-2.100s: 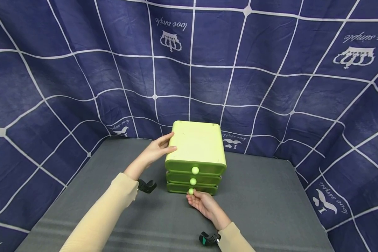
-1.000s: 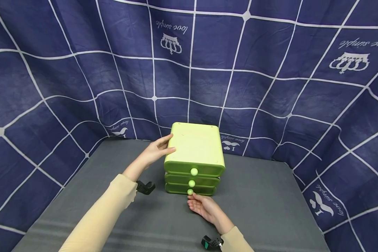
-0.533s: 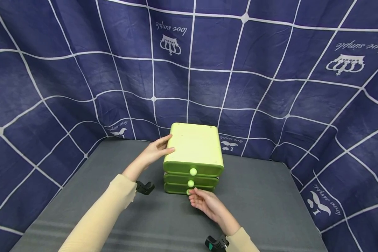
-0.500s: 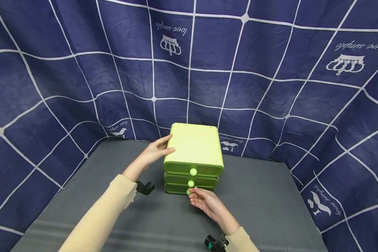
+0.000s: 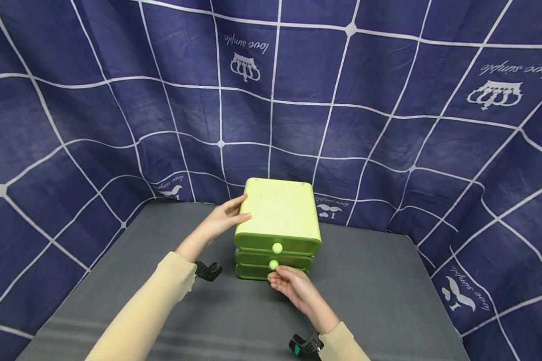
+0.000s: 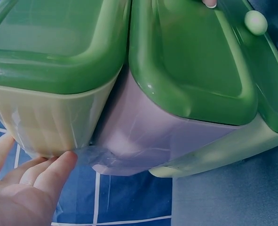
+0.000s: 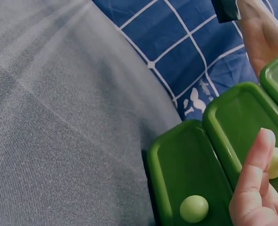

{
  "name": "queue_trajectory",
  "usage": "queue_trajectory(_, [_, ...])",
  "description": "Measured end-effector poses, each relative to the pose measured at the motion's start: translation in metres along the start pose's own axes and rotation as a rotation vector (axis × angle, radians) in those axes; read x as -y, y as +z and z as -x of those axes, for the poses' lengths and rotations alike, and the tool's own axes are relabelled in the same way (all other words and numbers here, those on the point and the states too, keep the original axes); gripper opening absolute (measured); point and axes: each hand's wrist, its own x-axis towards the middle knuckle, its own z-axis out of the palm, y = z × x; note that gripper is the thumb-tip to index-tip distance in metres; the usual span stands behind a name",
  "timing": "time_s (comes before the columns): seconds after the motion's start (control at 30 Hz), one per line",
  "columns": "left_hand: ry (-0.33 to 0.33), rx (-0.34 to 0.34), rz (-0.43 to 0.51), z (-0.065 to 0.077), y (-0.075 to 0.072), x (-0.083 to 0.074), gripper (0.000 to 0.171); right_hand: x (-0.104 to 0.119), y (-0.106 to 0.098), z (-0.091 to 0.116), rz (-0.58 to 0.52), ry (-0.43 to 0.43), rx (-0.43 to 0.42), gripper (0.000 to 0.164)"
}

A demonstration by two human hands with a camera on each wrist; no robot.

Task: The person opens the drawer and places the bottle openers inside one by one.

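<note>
A green drawer unit point(image 5: 280, 208) with three stacked tiers stands upright, a round pale-green knob on each drawer front. All three drawers look closed. My left hand point(image 5: 219, 220) rests against the left side of the top tier, thumb on its upper edge; in the left wrist view, its fingers point(image 6: 61, 172) touch the pale casing. At the front, my right hand point(image 5: 295, 291) has thumb and index finger on either side of the middle knob point(image 5: 273, 264), pinching it. That hand partly hides the bottom knob point(image 7: 194, 209), which shows fully in the right wrist view.
The unit stands on a grey cloth surface point(image 5: 379, 291). Behind and to both sides hangs a navy curtain point(image 5: 316, 125) with white grid lines, close to the unit's back. Black wrist straps point(image 5: 208, 271) hang below both wrists.
My right hand has left the bottom knob, moved slightly up, and now has its fingertips at the middle knob. The left hand stays on the unit's side.
</note>
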Motion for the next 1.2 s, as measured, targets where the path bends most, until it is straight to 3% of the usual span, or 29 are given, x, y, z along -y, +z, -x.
queue_trajectory(0.37, [0.015,0.016,0.008,0.002,0.002,0.000,0.078,0.001,-0.001,0.003,0.019,0.029,-0.006,0.035])
queue_trajectory(0.7, [0.022,-0.002,-0.003,0.004,0.003,0.002,0.072,0.009,-0.011,0.026,0.112,0.101,0.048,0.055])
queue_trajectory(0.93, [0.040,-0.009,-0.022,0.010,-0.005,-0.003,0.069,0.042,-0.024,0.050,0.163,0.067,0.093,0.049])
queue_trajectory(1.2, [0.088,-0.025,-0.008,0.014,-0.019,-0.016,0.065,0.103,-0.038,0.077,0.254,-0.042,0.109,0.042])
